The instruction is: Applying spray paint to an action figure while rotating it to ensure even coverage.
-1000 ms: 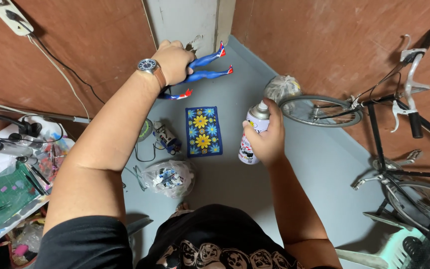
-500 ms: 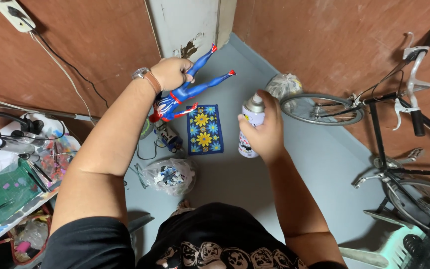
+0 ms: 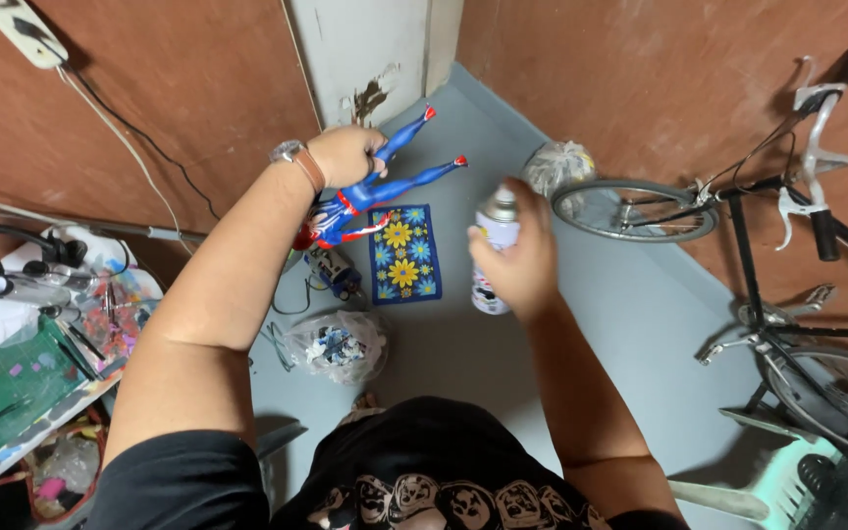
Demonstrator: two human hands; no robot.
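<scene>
Reddish-brown walls [image 3: 640, 69] close in a narrow corner with a grey floor [image 3: 620, 334], seen from above past the person's black printed shirt. A bicycle [image 3: 787, 255] leans at the right wall; its rear half runs out of the picture, and only the front wheel, frame and handlebar show. At the far left a cluttered surface [image 3: 12, 393] with a green cutting mat is also cut off by the edge, and its small tools are too crowded to tell apart. A white power strip [image 3: 22, 29] hangs on the left wall, its cord trailing down.

On the floor lie a blue mat with yellow flowers [image 3: 402, 253], a clear plastic bag of scraps [image 3: 334, 345] nearer the person, and another crumpled bag [image 3: 559, 165] beside the front wheel.

The left hand [image 3: 345, 155], a watch on its wrist, is held out over the floor with its fingers closed around the waist of a blue and red action figure [image 3: 375, 191]. The figure's long axis runs diagonally: legs point up and right toward the corner, red feet apart, while the head end points down and left, partly hidden under the wrist. The right hand [image 3: 517, 263] grips a white spray can [image 3: 493, 255] upright, just right of the figure and apart from it. Its fingers wrap the can and cover the cap, so the nozzle's direction cannot be made out.
</scene>
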